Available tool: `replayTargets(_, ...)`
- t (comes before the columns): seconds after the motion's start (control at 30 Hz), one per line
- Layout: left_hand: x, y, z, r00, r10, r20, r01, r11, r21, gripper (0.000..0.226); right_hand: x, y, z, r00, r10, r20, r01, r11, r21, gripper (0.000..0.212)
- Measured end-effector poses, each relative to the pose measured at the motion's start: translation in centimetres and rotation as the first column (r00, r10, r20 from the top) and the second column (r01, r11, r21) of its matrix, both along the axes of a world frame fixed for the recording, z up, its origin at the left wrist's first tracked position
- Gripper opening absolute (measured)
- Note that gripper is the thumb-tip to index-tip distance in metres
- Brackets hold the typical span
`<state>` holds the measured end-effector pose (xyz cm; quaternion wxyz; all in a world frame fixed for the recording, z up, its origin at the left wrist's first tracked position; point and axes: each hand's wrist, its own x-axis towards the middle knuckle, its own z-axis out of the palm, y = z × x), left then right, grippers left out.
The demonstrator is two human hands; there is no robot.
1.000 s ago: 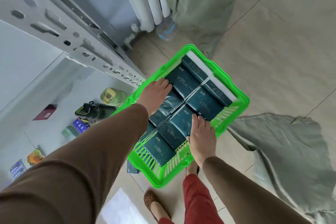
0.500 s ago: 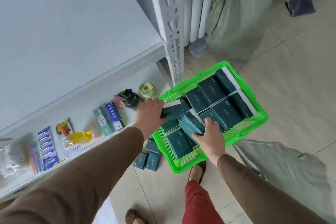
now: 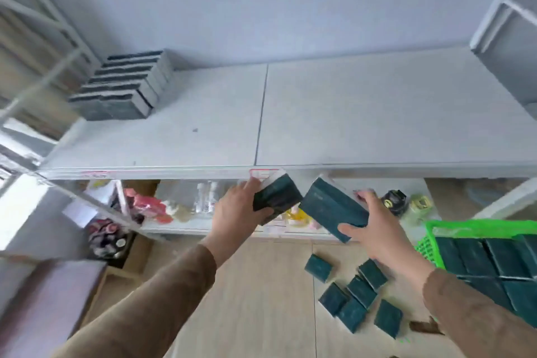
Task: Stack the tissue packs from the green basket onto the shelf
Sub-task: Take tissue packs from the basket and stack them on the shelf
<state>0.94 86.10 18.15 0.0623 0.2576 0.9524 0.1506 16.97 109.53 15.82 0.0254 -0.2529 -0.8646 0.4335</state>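
Observation:
My left hand (image 3: pixel 235 212) grips a dark teal tissue pack (image 3: pixel 276 193) just below the front edge of the grey shelf (image 3: pixel 348 113). My right hand (image 3: pixel 377 229) holds a second, larger teal pack (image 3: pixel 331 208) beside it, tilted. A stack of the same packs (image 3: pixel 122 87) stands at the shelf's back left. The green basket (image 3: pixel 427 244) sits on the floor at the right edge, with several teal packs (image 3: pixel 491 259) inside.
Several loose teal packs (image 3: pixel 354 296) lie on the tiled floor under my right arm. The lower shelf (image 3: pixel 203 225) holds bottles, jars and small packaged goods. Grey shelf posts (image 3: pixel 505 6) rise at both sides. A box (image 3: pixel 49 293) stands at lower left.
Both hands have lifted a pack each out of the basket and raised them to the shelf's front edge. My view has swung up from the basket to the shelf.

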Motion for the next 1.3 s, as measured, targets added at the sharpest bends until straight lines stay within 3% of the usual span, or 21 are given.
replayTargets(0.2,-7.9,-11.7,5.2,0.979,0.166,-0.117,-0.159,0.985,0.069,0.048,-12.1,-9.4,6.3,0.981,0.140,-0.137,-0.146,0.988,-0.038,0.053)
replayTargets(0.43,-19.7,-16.5,5.2,0.976,0.201,-0.086,-0.195,0.978,0.079,0.043,-24.3,-13.9,6.9,0.971,0.158,-0.181,-0.160,0.987,0.004,0.050)
replayTargets(0.73,-39.6,-11.3,4.1,0.990,0.034,-0.137,-0.032,0.999,0.016,0.042,-41.3,-10.1,4.4,0.982,-0.020,-0.187,0.022,1.000,0.009,0.069)
replayTargets(0.9,-50.6,-7.6,3.9,0.978,-0.072,-0.195,0.066,0.997,-0.037,0.050,-50.1,-7.6,4.0,0.980,-0.045,-0.192,0.046,0.999,0.000,0.063)
replayTargets(1.1,-62.0,-4.8,4.1,0.947,-0.180,-0.268,0.152,0.981,-0.122,0.042,-59.1,-6.7,3.3,0.974,-0.029,-0.225,0.029,1.000,-0.004,0.060)
replayTargets(1.3,-68.5,-4.3,3.5,0.885,-0.249,-0.394,0.136,0.947,-0.293,0.049,-65.4,-6.3,2.5,0.976,0.001,-0.216,0.006,0.999,0.034,0.055)
